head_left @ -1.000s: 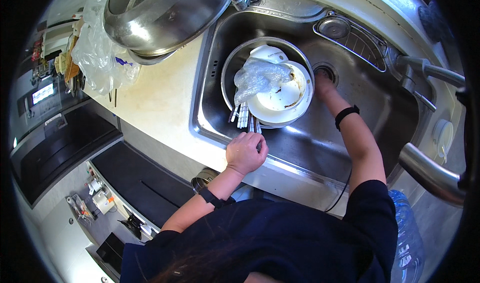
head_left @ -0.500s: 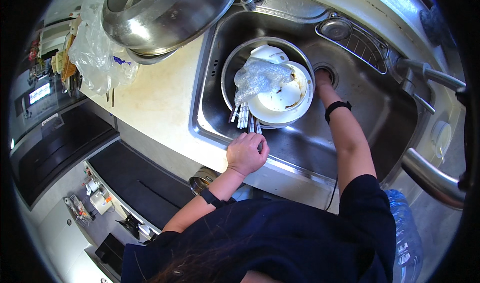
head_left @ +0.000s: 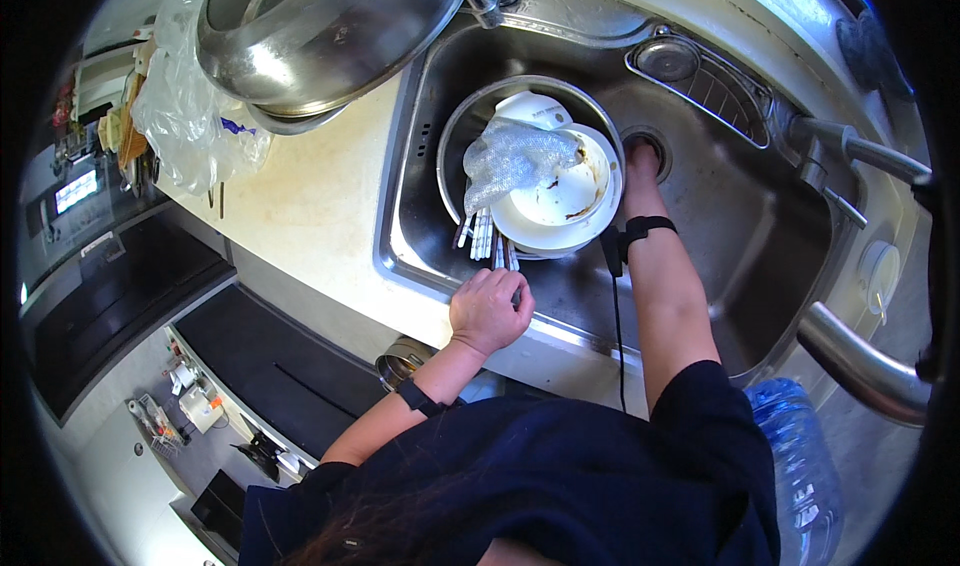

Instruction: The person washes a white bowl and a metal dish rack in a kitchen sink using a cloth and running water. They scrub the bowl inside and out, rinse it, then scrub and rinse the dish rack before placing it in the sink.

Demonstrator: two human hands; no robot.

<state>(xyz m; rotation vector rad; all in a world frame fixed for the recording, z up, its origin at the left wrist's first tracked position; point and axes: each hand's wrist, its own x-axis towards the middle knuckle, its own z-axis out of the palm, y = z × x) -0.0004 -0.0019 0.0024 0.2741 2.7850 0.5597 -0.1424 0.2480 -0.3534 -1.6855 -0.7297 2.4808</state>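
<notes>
A metal basin (head_left: pixel 449 138) stands in the sink, stacked with white plates (head_left: pixel 545 234) and a food-stained white bowl (head_left: pixel 575 198). Across the stack lies a sheet of silvery bubble wrap (head_left: pixel 520 156). Several patterned chopsticks (head_left: pixel 483 238) stick out over the basin's near side. My left hand (head_left: pixel 488 311) is closed at the sink's front edge, close to the chopstick ends; what its curled fingers hold, if anything, is hidden. Right of the basin, my right hand (head_left: pixel 641 169) reaches down beside the drain (head_left: pixel 662 150), with its fingers out of sight.
A large metal lid (head_left: pixel 330 41) and a clear plastic bag (head_left: pixel 195 131) sit on the left counter (head_left: pixel 300 216). A wire rack (head_left: pixel 715 91) is at the sink's far corner. The tap (head_left: pixel 484 1) is at the back. A big plastic bottle (head_left: pixel 800 456) stands at right.
My right hand has moved slightly left from over the drain toward the basin, uncovering more of the drain. A dark strap end and cord now show beside that wrist. My left hand stays put.
</notes>
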